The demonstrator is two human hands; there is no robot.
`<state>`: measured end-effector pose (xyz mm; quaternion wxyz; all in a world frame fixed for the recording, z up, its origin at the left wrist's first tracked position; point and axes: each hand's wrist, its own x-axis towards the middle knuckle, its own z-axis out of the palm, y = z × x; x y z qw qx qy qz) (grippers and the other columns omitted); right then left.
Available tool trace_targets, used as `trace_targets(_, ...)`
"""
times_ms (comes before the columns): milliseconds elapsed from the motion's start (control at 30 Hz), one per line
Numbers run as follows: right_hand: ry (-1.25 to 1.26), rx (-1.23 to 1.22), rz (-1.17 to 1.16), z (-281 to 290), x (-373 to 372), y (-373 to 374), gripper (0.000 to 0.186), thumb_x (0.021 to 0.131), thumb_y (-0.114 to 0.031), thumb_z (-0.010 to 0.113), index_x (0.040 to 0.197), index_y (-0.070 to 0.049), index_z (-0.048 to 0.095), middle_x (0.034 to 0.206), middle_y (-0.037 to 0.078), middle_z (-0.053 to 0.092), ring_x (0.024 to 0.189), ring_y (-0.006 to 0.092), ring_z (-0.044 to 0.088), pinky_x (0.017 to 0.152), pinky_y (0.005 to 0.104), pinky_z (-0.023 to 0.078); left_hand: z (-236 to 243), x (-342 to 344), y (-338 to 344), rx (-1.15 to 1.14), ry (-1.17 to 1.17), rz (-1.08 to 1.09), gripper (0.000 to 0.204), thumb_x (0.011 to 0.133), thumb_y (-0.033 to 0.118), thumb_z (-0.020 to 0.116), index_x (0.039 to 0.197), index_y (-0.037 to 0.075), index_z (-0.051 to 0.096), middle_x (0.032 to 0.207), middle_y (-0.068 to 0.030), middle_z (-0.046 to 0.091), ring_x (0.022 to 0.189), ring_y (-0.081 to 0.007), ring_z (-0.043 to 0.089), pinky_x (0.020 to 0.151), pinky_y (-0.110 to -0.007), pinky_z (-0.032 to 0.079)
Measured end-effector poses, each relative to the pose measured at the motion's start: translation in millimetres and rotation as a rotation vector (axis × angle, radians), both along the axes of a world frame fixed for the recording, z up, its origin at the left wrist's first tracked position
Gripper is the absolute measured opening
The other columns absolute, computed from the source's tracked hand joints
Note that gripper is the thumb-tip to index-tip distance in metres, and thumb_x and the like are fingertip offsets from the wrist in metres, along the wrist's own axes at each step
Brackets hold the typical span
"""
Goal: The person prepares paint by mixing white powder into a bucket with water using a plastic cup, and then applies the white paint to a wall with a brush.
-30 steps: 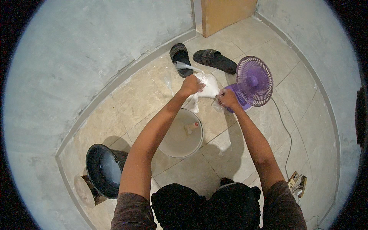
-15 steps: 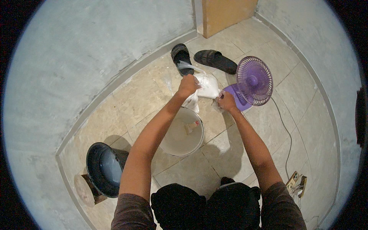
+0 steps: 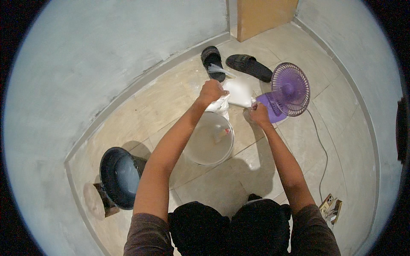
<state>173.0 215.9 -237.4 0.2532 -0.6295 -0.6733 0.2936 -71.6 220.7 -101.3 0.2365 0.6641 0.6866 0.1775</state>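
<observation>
A clear plastic bag of white powder (image 3: 240,92) is stretched between my two hands, above the far side of a whitish bucket (image 3: 194,157). My left hand (image 3: 212,91) is closed on the bag's gathered left part, with loose plastic trailing beyond it and a white fold hanging by the bucket's rim. At the bag's lower right corner, the fingers of my right hand (image 3: 259,114) pinch the plastic. Inside the bucket lies a small tool with a red mark (image 3: 224,133), its kind unclear. What the bucket otherwise holds is hard to make out.
A purple fan (image 3: 290,89) stands right of my right hand, its cable running toward a phone (image 3: 326,202) and plugs. Black slippers (image 3: 250,67) lie beyond the bag. At left, a black bucket (image 3: 112,196) of cloudy liquid stands by a round wooden piece (image 3: 94,201). Walls curve around.
The view has shifted, so the floor objects appear slightly further right. Both hands keep their hold on the bag, which has moved little relative to the bucket.
</observation>
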Motion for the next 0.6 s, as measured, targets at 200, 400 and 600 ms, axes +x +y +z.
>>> trace_targets(200,0.349,-0.286,0.137,98,-12,-46,0.043,0.086,-0.038,0.067,0.107,-0.001,0.061,0.089,0.02,0.068,0.075,0.028,0.069,0.071,0.0401,0.054,56,-33,-68,0.019,-0.088,0.16,0.046,0.083,0.043,0.072,0.089,-0.002,0.071,0.091,-0.0188,0.071,0.086,-0.027,0.069,0.081,-0.035,0.052)
trace_targets(400,0.297,-0.515,0.45,192,-31,-104,0.056,0.09,-0.043,0.063,0.125,0.0,0.055,0.091,0.015,0.068,0.066,0.0187,0.066,0.061,0.0327,0.053,57,-59,-180,-0.145,-0.296,0.223,0.054,0.086,0.042,0.071,0.119,0.001,0.059,0.113,-0.0151,0.065,0.107,-0.0239,0.061,0.091,-0.036,0.049)
trace_targets(600,0.116,-0.246,0.584,161,-42,-110,0.047,0.085,-0.029,0.067,0.124,-0.003,0.059,0.099,0.023,0.068,0.085,0.029,0.069,0.078,0.038,0.052,6,-51,-269,0.103,-0.698,0.312,0.062,0.081,0.002,0.062,0.138,0.003,0.038,0.131,-0.013,0.053,0.122,-0.0243,0.051,0.103,-0.036,0.04)
